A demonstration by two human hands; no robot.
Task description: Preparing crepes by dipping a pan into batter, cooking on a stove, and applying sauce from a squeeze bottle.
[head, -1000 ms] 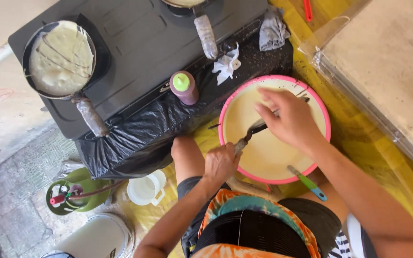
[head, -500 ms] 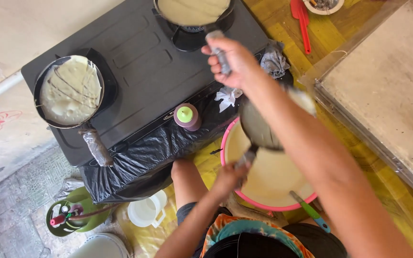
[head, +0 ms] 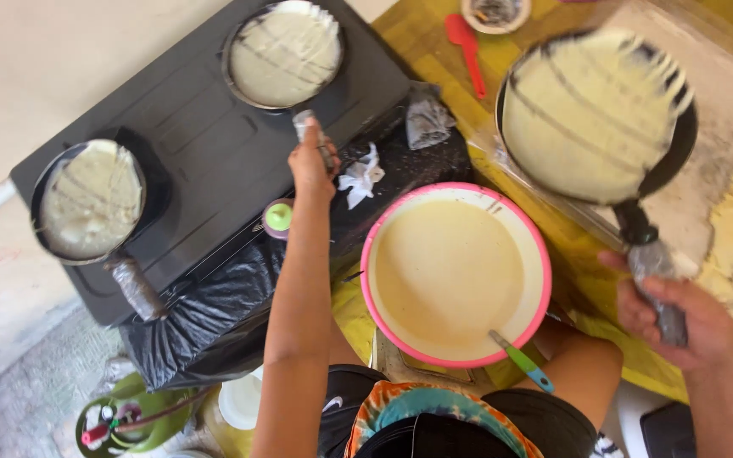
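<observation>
Batter-coated pans are in both hands at once. The right hand (head: 680,318) is closed in a full fist around the wrapped handle of a round black frying pan (head: 597,119), which is held up in the air, out beyond the hand and over the plastic-covered yellow worktop (head: 434,51). The pan is tipped so that its face is seen almost flat-on; a thin pale layer of batter is spread over nearly the whole inside, with streaks across it, and the tilt is judged to be how the film is kept thin and even.

The left hand (head: 311,165) is stretched forward and closed around the handle end of a second batter-filled black pan (head: 283,53), which sits on the far burner of the flat black stove (head: 171,127) just beyond the fingers. How tightly the fingers are closed cannot be told, since the handle is hidden under them.

Between the two arms, close to the body, a wide pink-rimmed basin of cream-coloured batter (head: 456,271) is set, within reach of either hand. A green-and-blue-handled utensil (head: 521,360) lies over its near rim. Left of the left hand, a third pan with batter (head: 91,199) rests on the other burner. Near the left wrist a small bottle with a green cap (head: 278,218) stands on black plastic sheeting (head: 205,318). A red spatula (head: 466,38) lies on the worktop beyond the right hand.
</observation>
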